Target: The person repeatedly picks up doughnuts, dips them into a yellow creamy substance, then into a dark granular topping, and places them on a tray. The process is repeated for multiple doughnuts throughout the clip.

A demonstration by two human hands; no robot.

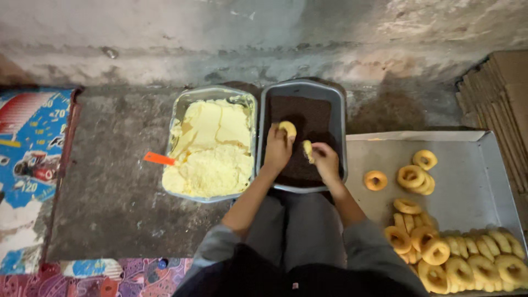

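At the far left a blue patterned mat (pixel 30 159) lies along the edge of the bare concrete floor (pixel 110 187), which gives open room up to the first tray. That pale dough tray (pixel 181 110) is heaped with soft yellow dough (pixel 212 151), and an orange scraper (pixel 159 159) sticks out over its left rim. Just beside it, rims touching, sits the dark crumb tray (pixel 335 110), filled with fine brown crumbs. Over this tray the left hand (pixel 276 151) curls its fingers shut around a dough ring (pixel 287 128), which peeks out above the fingertips near the tray's middle. Close to its right, the right hand (pixel 325 160) pinches a second dough piece (pixel 308 150) between thumb and fingers, held just above the crumbs; the two hands are near but apart. Further right a large metal sheet (pixel 467 165) lies against the crumb tray's right side, with shaped dough rings (pixel 456 258) crowded in its lower part and bare metal above. Stacked cardboard (pixel 503 93) stands at the far right edge.
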